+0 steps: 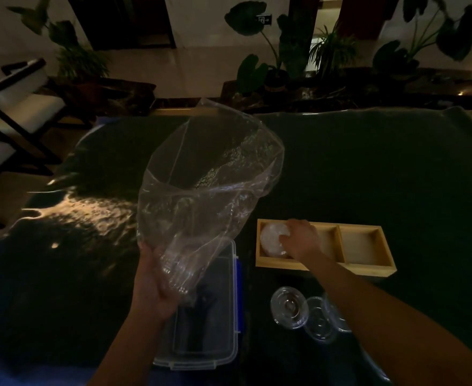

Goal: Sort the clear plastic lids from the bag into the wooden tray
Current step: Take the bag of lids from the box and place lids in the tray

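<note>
The clear bag (201,196) was held up over the desk (396,176) by the left hand (156,282), its neck gripped. A lid (273,240) was pinched by the right hand (301,240) in the leftmost compartment of the wooden tray (326,267). Three loose lids (289,307) lay nearer the body, just beside the right forearm, so that hand was judged closer.

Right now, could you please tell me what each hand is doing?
Left hand: closed on the clear plastic bag, held up.
Right hand: on a clear lid in the wooden tray; grip cannot be told.
</note>
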